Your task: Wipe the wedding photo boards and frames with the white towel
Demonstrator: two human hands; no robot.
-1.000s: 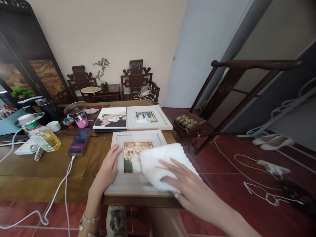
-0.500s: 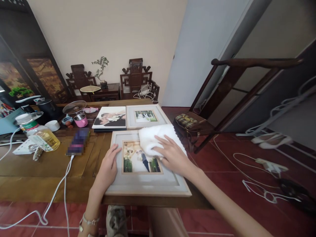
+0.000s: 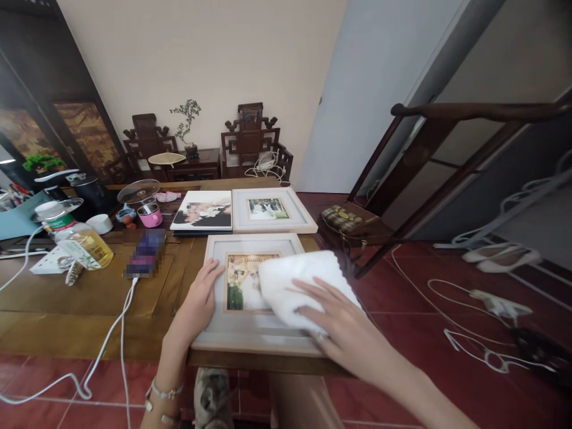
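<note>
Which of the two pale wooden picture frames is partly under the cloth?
The nearer frame, its left side under the left hand: the white cloth beneath the right hand covers part of it. The farther frame lies uncovered.

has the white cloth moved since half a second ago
Yes: judged against the near picture frame, the white cloth has slid towards the person, off the frame's far edge, and now covers the right part of its photo.
</note>
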